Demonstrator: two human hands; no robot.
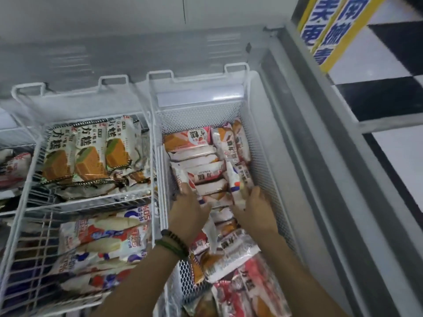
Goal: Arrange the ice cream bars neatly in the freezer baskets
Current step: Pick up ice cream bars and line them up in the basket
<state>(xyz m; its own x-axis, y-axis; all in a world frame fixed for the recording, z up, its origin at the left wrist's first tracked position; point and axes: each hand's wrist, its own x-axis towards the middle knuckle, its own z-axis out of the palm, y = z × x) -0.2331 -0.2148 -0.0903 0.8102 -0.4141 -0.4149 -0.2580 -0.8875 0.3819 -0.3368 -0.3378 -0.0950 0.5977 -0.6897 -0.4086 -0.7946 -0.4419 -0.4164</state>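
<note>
Ice cream bars [206, 177], pink-and-white wrappers: a row packed in the right-hand mesh basket [263, 170] of the chest freezer. Long axes lie 9-to-3; the row itself runs 12-to-6.

Position relative to the hands: directly between them, extending toward 12 o'clock from both palms.

Left hand [190, 208]: at the row's 9 o'clock end, fingers nearly straight and laid flat against the wrapper ends; grips nothing.

Right hand [257, 209]: at the 3 o'clock end, fingers against a white-and-blue bar [235, 184] standing on edge, long axis 12-to-6. Blur hides whether the thumb closes round it.

Both hands are equally near.

Judgement: the next move is likely an inward squeeze, from 9 and 3 toward centre, to square the row.

Loose bars [231, 250]: heaped at 6 o'clock, beneath the forearms.
</note>
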